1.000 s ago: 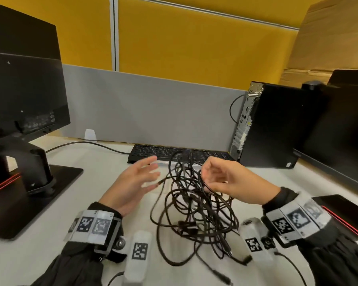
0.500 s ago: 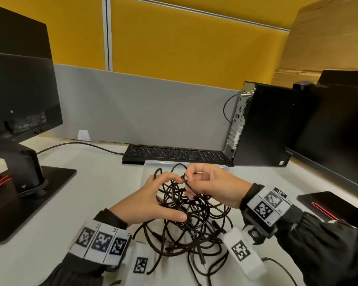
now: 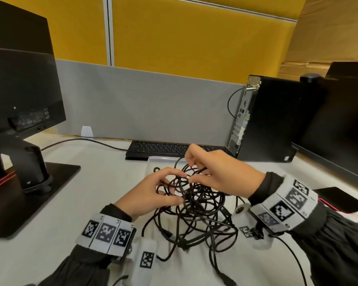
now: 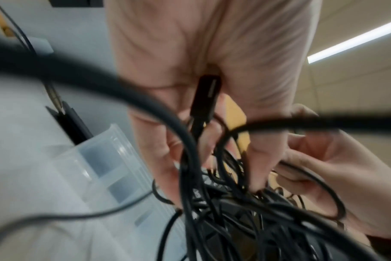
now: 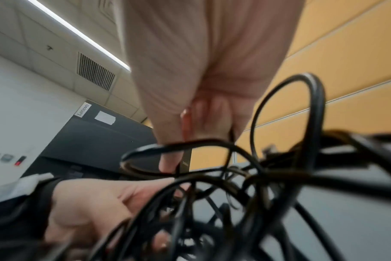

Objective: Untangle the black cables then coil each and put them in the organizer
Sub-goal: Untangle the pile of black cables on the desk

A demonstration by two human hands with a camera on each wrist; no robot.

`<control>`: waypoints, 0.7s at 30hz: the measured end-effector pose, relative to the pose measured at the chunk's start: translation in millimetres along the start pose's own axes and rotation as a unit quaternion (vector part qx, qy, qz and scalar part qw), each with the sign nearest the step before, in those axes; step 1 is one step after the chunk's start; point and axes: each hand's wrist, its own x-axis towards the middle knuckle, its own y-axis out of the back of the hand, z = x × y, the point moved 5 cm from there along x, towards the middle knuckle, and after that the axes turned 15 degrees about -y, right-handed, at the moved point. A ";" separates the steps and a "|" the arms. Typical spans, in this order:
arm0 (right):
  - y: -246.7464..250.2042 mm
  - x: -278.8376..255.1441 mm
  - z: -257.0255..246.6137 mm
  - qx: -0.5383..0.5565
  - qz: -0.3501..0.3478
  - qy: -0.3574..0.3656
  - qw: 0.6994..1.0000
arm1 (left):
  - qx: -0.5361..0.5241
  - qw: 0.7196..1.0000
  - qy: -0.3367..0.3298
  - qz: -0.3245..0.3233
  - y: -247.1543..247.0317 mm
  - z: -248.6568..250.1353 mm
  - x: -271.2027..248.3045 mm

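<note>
Fingers (image 3: 175,173) of both hands | hooked into black cables (image 3: 196,205) | tangle between them

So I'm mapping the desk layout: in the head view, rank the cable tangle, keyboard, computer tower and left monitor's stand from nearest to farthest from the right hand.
1. Cable tangle, gripped by the right hand.
2. Keyboard, just behind the hands.
3. Computer tower, back right.
4. Monitor stand, far left.

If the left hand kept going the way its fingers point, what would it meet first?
Most likely the right hand, which pinches the tangled black cables just ahead of the left hand; depth is unclear.
</note>
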 end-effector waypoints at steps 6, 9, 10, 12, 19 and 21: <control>23.3 -4.1 18.4 0.016 0.083 -0.031 0.996 | 0.038 0.999 -0.011 0.005 9.0 3.6 0.5; 12.3 -2.7 18.0 0.328 -0.026 -0.050 0.943 | 0.084 0.996 -0.003 -0.021 1.5 3.3 2.0; 8.3 -1.2 16.6 0.412 -0.044 -0.062 0.908 | 0.096 0.995 0.012 -0.020 -0.2 -0.9 2.4; -1.1 3.4 12.0 0.524 -0.064 -0.076 0.846 | 0.142 0.988 0.044 -0.035 -3.2 -9.2 1.5; -8.6 17.3 -13.1 0.377 -0.018 -0.048 0.925 | 0.038 0.997 0.057 -0.033 -12.3 -2.9 1.4; 1.8 13.4 -15.4 0.236 0.032 0.000 0.971 | 0.030 0.997 0.057 -0.030 -7.6 -7.5 1.1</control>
